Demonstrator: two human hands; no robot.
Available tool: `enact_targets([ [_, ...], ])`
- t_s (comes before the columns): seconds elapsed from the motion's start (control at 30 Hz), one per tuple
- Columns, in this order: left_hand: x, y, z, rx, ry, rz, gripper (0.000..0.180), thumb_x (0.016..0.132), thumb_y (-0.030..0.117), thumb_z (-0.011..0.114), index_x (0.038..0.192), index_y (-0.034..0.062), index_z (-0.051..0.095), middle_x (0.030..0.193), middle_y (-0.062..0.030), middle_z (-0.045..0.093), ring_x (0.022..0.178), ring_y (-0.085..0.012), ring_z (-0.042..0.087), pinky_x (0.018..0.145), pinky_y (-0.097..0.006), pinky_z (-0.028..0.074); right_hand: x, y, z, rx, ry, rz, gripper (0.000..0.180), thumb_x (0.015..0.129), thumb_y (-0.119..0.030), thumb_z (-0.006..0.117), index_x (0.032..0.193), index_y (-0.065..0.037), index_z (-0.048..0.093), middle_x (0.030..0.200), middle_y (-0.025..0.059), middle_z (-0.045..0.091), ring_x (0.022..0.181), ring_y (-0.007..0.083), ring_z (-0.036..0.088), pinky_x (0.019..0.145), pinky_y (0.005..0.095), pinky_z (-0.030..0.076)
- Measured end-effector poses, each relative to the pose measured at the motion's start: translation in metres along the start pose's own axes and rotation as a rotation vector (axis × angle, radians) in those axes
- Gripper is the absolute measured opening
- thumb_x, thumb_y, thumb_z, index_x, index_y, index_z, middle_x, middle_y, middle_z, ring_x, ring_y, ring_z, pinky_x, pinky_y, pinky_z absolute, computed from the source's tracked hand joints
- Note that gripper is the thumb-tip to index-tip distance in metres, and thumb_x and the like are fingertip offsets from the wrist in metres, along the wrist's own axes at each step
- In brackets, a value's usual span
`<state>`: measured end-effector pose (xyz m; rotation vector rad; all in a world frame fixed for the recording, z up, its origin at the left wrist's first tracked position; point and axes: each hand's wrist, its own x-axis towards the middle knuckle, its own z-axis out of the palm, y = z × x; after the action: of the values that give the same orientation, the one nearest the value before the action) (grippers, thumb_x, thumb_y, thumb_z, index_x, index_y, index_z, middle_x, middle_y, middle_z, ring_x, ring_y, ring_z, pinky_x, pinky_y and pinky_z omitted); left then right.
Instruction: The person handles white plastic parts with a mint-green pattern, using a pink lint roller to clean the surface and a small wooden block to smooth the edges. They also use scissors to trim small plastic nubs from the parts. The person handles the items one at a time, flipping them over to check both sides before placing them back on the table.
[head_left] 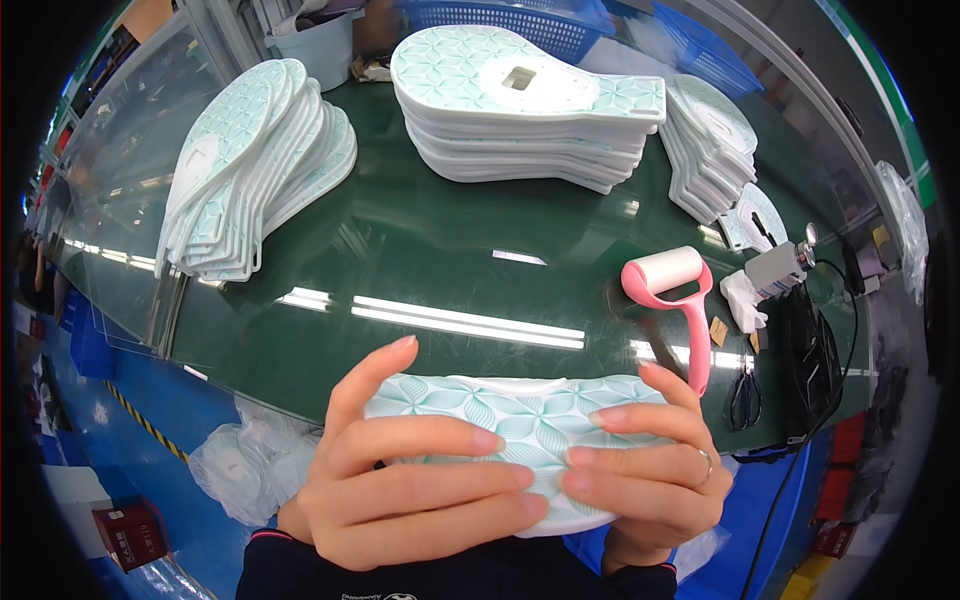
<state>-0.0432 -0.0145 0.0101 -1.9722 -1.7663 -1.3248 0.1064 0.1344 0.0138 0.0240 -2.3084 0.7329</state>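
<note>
Close to my body, both my hands hold a white plastic panel [545,425] with a pale green leaf pattern on its face. My left hand [400,480] grips its left side, fingers laid across the pattern and the index finger raised at the upper edge. On the right side my right hand [650,460], wearing a ring, has its fingers bent over the face. The thumbs and the panel's back are hidden. Beyond the panel, a pink-handled lint roller [698,330] with a white roll lies on the green table [450,260].
Stacked patterned panels stand at the left [235,150], far middle [460,75] and right [715,130]. Scissors [745,400], a pump bottle [775,270], white tissue [742,302] and a black bag [808,360] lie at the right. Blue baskets [540,25] line the back.
</note>
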Motion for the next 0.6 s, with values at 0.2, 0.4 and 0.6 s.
enact_targets([
  [0.2, 0.009, 0.009, 0.009, -0.035, 0.013, -0.141, 0.028, 0.066, 0.024, 0.074, 0.084, 0.0098, 0.057, 0.083, 0.0027, 0.061, 0.086, -0.0176, 0.054, 0.098, -0.056, 0.024, 0.001, -0.002, 0.011, -0.073, 0.033, 0.004, 0.022, 0.063, -0.012, 0.068, 0.086, -0.015, 0.068, 0.086, -0.0053, 0.062, 0.089, 0.0155, 0.059, 0.086, 0.0399, 0.043],
  [0.4, -0.006, -0.021, 0.023, -0.190, 0.376, -0.302, 0.057, 0.074, 0.024, 0.066, 0.117, -0.0013, 0.040, 0.115, -0.0194, 0.048, 0.108, -0.0306, 0.047, 0.101, -0.044, 0.022, -0.014, 0.019, 0.013, 0.085, 0.314, 0.155, 0.023, 0.060, -0.010, 0.074, 0.080, -0.008, 0.063, 0.081, 0.0021, 0.062, 0.084, 0.0212, 0.059, 0.086, 0.0446, 0.044],
  [0.6, -0.008, -0.004, 0.024, -0.537, 0.252, -0.472, 0.094, 0.053, 0.028, 0.084, 0.124, -0.0035, 0.030, 0.117, -0.0195, 0.046, 0.111, -0.0281, 0.047, 0.102, -0.047, 0.016, -0.022, 0.007, 0.025, 0.733, 0.730, 0.515, 0.030, 0.066, -0.015, 0.075, 0.083, -0.001, 0.055, 0.076, 0.0075, 0.054, 0.080, 0.0224, 0.057, 0.086, 0.0484, 0.043],
])
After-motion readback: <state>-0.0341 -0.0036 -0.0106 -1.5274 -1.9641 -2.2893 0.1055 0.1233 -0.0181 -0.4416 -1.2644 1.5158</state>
